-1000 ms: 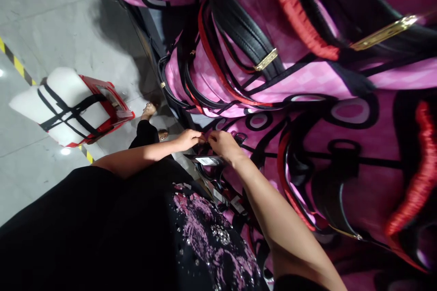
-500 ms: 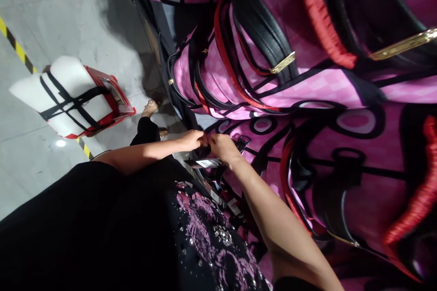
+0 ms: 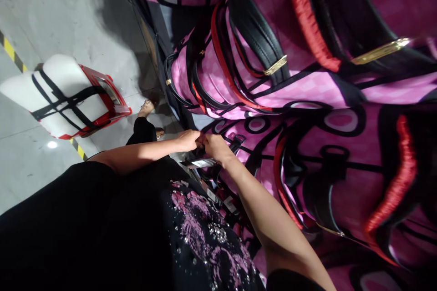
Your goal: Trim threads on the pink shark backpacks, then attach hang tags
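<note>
My left hand (image 3: 189,140) and my right hand (image 3: 216,148) meet, both closed with fingers pinched together. Whatever small thing they pinch between them is hidden by the fingers. They are at the near end of a pink checked bag (image 3: 257,138) with black outlines. Just below my right hand hangs a dark tag with a white label (image 3: 201,163). A black ring on a strap (image 3: 239,140) lies beside my right hand, on the bag.
More pink bags (image 3: 211,72) with black handles, gold buckles and red braided trim (image 3: 392,182) are stacked above and to the right. On the grey floor (image 3: 68,18) stands a white bundle (image 3: 61,86) strapped to a red frame. Yellow-black tape (image 3: 13,54) runs across the floor.
The whole view has shifted slightly, with the bags and floor things sliding left. Both hands stay closed together at the same place on the bag.
</note>
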Motion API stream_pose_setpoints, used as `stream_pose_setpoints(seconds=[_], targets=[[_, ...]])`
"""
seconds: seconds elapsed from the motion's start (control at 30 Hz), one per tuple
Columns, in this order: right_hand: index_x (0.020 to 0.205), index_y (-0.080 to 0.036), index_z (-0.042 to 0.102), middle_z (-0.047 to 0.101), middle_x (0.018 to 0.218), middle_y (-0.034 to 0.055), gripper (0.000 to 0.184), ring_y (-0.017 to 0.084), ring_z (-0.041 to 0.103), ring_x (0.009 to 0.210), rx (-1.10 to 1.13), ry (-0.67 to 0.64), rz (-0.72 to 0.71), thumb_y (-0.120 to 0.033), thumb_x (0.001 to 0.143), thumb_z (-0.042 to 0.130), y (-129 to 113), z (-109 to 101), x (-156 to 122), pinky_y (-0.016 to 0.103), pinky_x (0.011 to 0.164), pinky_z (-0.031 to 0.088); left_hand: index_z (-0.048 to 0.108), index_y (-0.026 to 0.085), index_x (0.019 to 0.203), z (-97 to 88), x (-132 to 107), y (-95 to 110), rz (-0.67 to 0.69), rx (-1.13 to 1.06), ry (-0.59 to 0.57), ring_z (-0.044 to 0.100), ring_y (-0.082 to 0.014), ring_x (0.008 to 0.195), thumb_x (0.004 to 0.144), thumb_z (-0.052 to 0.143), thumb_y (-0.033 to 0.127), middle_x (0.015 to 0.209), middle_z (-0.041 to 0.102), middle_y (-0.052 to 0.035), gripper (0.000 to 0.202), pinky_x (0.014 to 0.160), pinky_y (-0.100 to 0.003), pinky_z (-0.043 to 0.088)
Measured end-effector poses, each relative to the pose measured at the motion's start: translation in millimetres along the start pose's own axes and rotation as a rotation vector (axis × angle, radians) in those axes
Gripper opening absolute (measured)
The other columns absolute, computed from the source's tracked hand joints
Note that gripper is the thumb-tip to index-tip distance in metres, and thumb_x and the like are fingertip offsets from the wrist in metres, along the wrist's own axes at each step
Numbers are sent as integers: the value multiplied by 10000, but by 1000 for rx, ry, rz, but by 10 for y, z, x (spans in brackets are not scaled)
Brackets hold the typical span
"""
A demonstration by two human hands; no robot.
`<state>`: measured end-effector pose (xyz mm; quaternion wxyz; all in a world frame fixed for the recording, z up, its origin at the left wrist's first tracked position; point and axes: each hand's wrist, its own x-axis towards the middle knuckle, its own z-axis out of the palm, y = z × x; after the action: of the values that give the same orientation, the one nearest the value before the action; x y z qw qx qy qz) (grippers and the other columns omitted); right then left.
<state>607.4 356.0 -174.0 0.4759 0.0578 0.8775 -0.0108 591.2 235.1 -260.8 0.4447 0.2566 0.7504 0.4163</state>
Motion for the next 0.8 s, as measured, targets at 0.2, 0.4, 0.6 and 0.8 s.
stream_pose_setpoints(seconds=[0.2, 0.4, 0.6, 0.8], targets=[[999, -97, 696, 714, 1008, 168, 227, 211, 670, 919, 5, -13, -4, -195, 893, 521, -13, 8, 26, 242, 645, 370, 733, 235, 959, -34, -58, 21, 2, 80, -30, 682, -221, 968, 813, 623, 289, 979, 744, -53, 191, 789, -269, 501], [1016, -103, 690, 711, 1021, 165, 234, 202, 663, 918, 19, -5, -19, -210, 903, 515, -12, 9, 11, 239, 665, 388, 735, 172, 893, 26, -106, -15, 87, -124, -9, 685, -187, 896, 795, 615, 184, 902, 747, -58, 156, 783, -245, 488], [980, -109, 699, 716, 990, 153, 269, 175, 656, 878, 38, -18, -56, -184, 929, 445, -17, 15, -4, 236, 654, 371, 733, 165, 880, 65, -133, -61, -4, -162, -14, 671, -174, 784, 829, 565, 173, 828, 736, -50, 176, 683, -247, 464], [978, -109, 685, 714, 934, 135, 273, 155, 642, 817, 54, -24, -64, -187, 941, 427, -10, 35, 9, 230, 637, 357, 684, 145, 833, 88, -100, -134, -27, -291, -21, 627, -151, 727, 788, 607, 210, 800, 698, -43, 110, 640, -227, 442]])
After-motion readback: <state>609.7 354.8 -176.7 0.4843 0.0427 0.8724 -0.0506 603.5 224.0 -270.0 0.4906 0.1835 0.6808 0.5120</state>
